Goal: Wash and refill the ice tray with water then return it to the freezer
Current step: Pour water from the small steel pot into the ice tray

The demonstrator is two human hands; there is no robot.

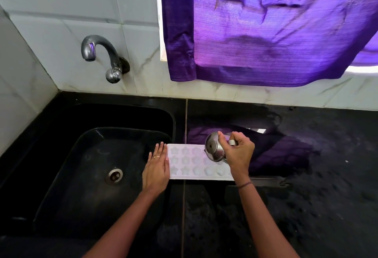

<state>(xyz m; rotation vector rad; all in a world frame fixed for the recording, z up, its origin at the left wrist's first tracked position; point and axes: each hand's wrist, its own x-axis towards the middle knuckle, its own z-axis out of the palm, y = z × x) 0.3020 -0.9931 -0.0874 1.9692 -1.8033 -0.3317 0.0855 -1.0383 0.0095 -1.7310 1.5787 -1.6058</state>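
left hand (156, 167) flat, ungripping, at ice tray (190, 163) end | right hand (238, 152) grasps tipped steel cup (214, 147) – hides some cells | sink (98, 176) beside – water perhaps pouring

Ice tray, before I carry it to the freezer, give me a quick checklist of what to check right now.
1. Ice tray flat on the counter: ok.
2. Left hand steadying the tray's left end: ok.
3. Steel cup set down, right hand free: not ok, cup tilted over the tray in that hand.
4. All moulds filled: cannot tell.
5. Tap off: ok, no stream visible.
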